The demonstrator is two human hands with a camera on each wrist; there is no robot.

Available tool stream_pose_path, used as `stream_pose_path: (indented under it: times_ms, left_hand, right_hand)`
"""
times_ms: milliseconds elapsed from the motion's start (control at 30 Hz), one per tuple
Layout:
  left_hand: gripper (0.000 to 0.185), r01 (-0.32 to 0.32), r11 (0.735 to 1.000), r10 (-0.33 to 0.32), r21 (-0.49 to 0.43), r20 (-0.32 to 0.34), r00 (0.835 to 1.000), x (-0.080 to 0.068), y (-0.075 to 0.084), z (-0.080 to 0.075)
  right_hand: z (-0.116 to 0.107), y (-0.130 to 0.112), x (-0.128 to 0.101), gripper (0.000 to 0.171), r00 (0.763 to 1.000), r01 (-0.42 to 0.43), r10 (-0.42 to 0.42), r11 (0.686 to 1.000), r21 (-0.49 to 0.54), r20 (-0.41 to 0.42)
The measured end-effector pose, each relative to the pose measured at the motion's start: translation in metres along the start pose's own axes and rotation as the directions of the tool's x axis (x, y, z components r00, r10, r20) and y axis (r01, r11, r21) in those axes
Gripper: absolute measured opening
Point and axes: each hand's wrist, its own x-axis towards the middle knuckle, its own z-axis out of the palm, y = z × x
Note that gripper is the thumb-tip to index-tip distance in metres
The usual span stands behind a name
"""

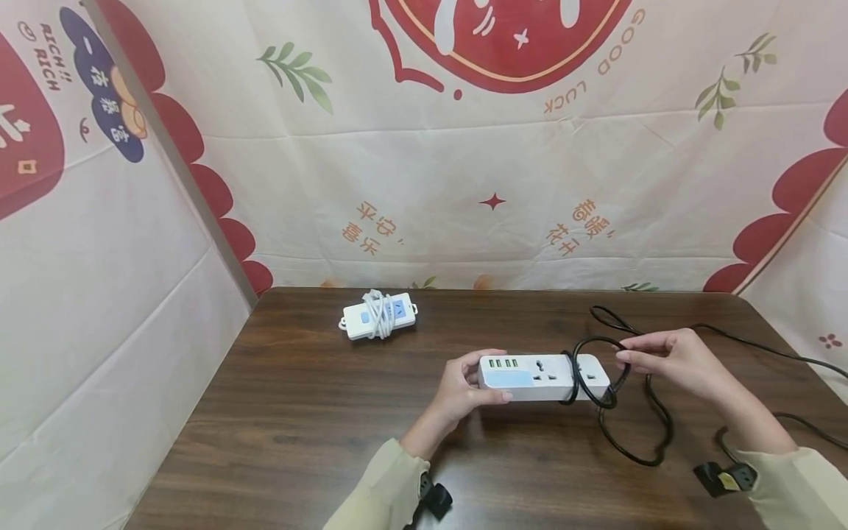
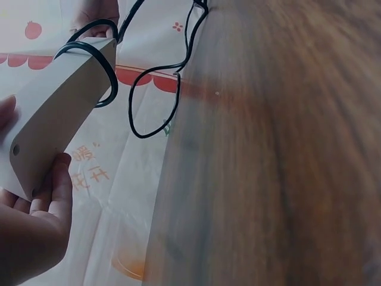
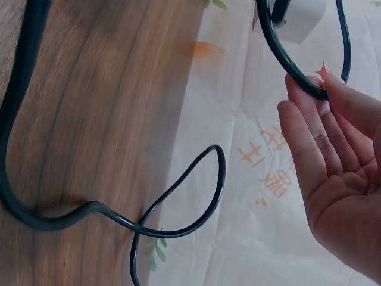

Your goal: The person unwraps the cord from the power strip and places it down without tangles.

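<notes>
Left hand [image 1: 464,394] is gripping the white rectangular plastic power strip [image 1: 543,377] by its USB end, just above the dark wooden worktop [image 1: 298,412]. Right hand [image 1: 669,361] is pinching the strip's black rubber cord [image 1: 599,401], which is looping round the strip's far end.

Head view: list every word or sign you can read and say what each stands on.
"GOOD LUCK": backdrop cloth, upper right, upside down.
"RICH!! RICH": left cloth panel.
Orange Chinese characters on the backdrop: upside down, not legible.
Power strip, small white strip: no readable markings.
</notes>
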Motion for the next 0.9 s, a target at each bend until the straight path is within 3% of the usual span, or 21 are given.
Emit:
stream_pose_path:
  times_ms: [133, 300, 467, 667, 900]
  left_hand:
    - [0.056, -0.005, 1.000, 0.005, -0.001, -0.011, 1.000, 0.000, 0.000, 0.000]
    - [0.057, -0.009, 1.000, 0.009, -0.006, -0.025, 1.000, -0.001, -0.001, 0.001]
    - [0.055, -0.015, 1.000, 0.015, 0.001, -0.042, 0.999, 0.000, 0.000, 0.001]
    - [0.054, -0.028, 0.999, 0.030, 0.020, -0.065, 0.997, 0.000, 0.000, 0.001]
    - [0.055, -0.025, 1.000, 0.023, -0.015, -0.088, 0.996, 0.001, 0.001, 0.001]
  right_hand:
    - [-0.002, 0.002, -0.005, 0.033, 1.000, 0.023, -0.023, 1.000, 0.001, 0.007]
    - [-0.001, 0.006, -0.008, 0.028, 0.998, 0.040, -0.042, 0.998, 0.058, 0.039]
    - [-0.002, 0.010, -0.011, 0.013, 0.993, 0.082, -0.094, 0.986, 0.147, 0.075]
    - [-0.001, 0.013, -0.015, 0.025, 0.986, 0.093, -0.117, 0.977, 0.193, 0.115]
    - [0.003, 0.017, -0.019, 0.022, 0.980, 0.098, -0.130, 0.974, 0.205, 0.150]
